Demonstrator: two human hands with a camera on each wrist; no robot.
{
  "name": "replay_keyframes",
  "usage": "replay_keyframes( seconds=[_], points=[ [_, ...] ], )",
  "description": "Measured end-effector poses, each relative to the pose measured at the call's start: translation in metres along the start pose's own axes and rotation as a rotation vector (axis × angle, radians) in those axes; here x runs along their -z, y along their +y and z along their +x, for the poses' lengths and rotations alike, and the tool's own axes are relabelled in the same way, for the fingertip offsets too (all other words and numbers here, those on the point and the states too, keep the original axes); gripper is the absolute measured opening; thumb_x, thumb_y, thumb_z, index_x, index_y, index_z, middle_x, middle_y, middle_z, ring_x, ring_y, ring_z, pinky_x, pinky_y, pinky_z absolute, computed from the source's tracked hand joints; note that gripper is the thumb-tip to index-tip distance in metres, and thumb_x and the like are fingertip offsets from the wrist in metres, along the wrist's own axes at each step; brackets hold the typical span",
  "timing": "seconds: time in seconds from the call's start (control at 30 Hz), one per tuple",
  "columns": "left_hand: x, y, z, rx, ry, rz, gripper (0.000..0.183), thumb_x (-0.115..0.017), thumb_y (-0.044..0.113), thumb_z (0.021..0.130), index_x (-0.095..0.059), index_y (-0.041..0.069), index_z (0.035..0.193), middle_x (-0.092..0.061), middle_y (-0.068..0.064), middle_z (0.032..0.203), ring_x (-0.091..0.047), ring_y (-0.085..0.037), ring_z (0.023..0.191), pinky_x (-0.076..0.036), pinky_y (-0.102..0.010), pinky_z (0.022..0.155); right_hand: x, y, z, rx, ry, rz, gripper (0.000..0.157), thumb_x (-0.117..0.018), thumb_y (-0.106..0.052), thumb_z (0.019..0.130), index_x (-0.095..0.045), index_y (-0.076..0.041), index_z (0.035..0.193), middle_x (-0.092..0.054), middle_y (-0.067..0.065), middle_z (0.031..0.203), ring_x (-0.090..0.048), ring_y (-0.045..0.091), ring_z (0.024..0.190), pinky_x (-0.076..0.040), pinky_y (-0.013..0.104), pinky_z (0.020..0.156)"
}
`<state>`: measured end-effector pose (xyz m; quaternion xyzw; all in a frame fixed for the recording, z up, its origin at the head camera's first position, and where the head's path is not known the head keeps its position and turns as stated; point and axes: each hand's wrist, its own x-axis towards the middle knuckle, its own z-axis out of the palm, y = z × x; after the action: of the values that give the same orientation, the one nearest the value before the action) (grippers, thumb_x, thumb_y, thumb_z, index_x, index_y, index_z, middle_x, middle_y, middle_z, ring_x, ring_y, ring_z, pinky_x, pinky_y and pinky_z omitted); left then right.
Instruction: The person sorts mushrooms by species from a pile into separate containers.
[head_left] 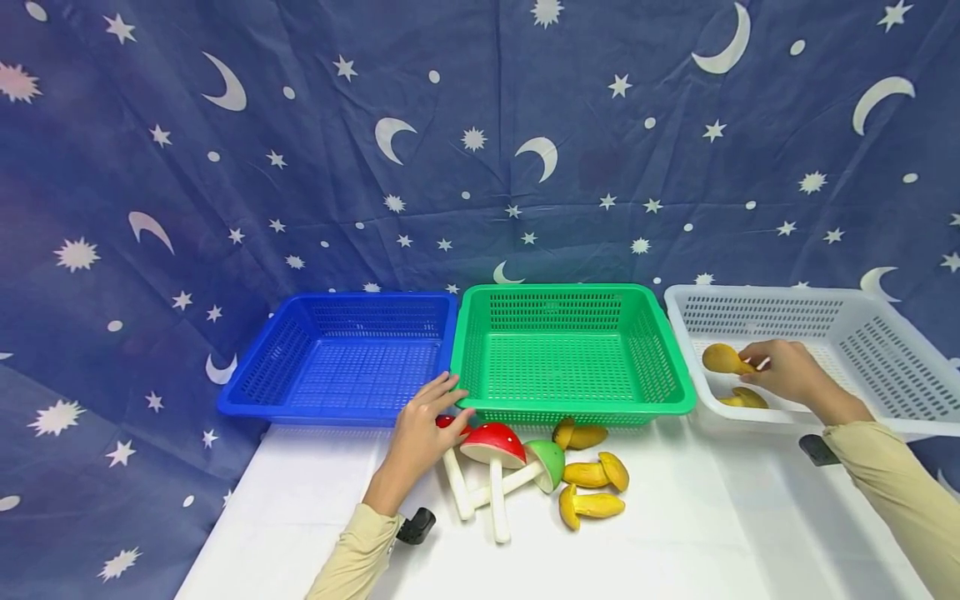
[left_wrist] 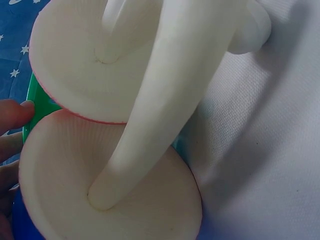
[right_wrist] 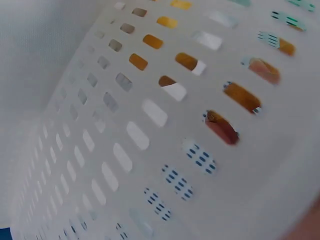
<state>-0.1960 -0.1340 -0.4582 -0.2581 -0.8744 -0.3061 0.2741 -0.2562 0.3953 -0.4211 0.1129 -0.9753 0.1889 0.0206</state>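
Note:
My right hand (head_left: 789,372) pinches a yellow toy mushroom (head_left: 722,358) by its stem, inside the white basket (head_left: 757,293). Another yellow mushroom (head_left: 744,397) lies in that basket near the front wall. Over the inner corners of the blue and green baskets, my left hand (head_left: 426,429) reaches with loosely extended fingers and holds nothing. Right beside it lie two red-capped mushrooms (head_left: 493,446) with white stems; in the left wrist view their pale cap undersides (left_wrist: 155,200) fill much of the picture. The right wrist view shows mostly the white basket's slotted wall (right_wrist: 150,165).
A blue basket (head_left: 315,412) stands left of a green basket (head_left: 577,407). In front of the green one lie a green-capped mushroom (head_left: 550,465) and several yellow mushrooms (head_left: 592,506) on the white table (head_left: 675,533). A starry blue curtain (head_left: 480,183) hangs behind.

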Motion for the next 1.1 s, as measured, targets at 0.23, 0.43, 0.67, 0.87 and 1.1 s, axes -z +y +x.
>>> replay_keyframes(
  seconds=[0.23,0.43,0.67,0.87,1.1],
  points=[
    [-0.002,-0.001,0.000,0.002,-0.001,-0.002,0.026,-0.076,0.020,0.080,-0.074,0.004,0.101,-0.064,-0.015,0.119,-0.054,-0.029,0.120,-0.046,-0.046,0.095,-0.004,0.005,0.005,0.003,-0.090,-0.019,0.027,-0.076,-0.003,0.070,-0.067,0.011,0.092,-0.066,0.010,0.072,-0.061,0.029,0.067,-0.049,0.048,0.061],
    [-0.001,-0.001,0.000,-0.010,0.005,0.001,0.026,-0.077,0.020,0.080,-0.074,0.005,0.101,-0.064,-0.015,0.118,-0.055,-0.029,0.119,-0.047,-0.046,0.094,-0.009,0.008,0.008,-0.018,-0.115,-0.021,0.027,-0.076,-0.002,0.071,-0.067,0.012,0.092,-0.066,0.013,0.073,-0.061,0.032,0.069,-0.050,0.050,0.063],
    [-0.001,-0.001,-0.001,0.003,0.001,0.005,0.026,-0.076,0.020,0.080,-0.074,0.004,0.101,-0.064,-0.015,0.119,-0.054,-0.029,0.120,-0.046,-0.047,0.094,-0.015,0.008,0.011,-0.098,-0.153,-0.020,0.030,-0.075,-0.001,0.073,-0.065,0.014,0.097,-0.065,0.018,0.077,-0.060,0.032,0.071,-0.051,0.047,0.063],
    [-0.002,-0.001,-0.003,-0.011,0.013,0.006,0.027,-0.077,0.019,0.079,-0.074,0.004,0.100,-0.064,-0.016,0.118,-0.055,-0.031,0.118,-0.047,-0.048,0.092,-0.015,0.007,0.009,-0.100,-0.150,-0.027,0.025,-0.073,0.000,0.074,-0.066,0.012,0.095,-0.065,0.019,0.077,-0.061,0.035,0.073,-0.051,0.049,0.065],
    [-0.002,-0.002,-0.001,-0.029,0.024,0.006,0.025,-0.078,0.018,0.078,-0.074,0.005,0.099,-0.065,-0.016,0.117,-0.055,-0.031,0.118,-0.048,-0.048,0.092,-0.008,0.003,0.005,-0.051,-0.101,-0.029,0.021,-0.070,0.003,0.072,-0.067,0.011,0.092,-0.065,0.022,0.078,-0.061,0.039,0.074,-0.049,0.053,0.066]
  ],
)
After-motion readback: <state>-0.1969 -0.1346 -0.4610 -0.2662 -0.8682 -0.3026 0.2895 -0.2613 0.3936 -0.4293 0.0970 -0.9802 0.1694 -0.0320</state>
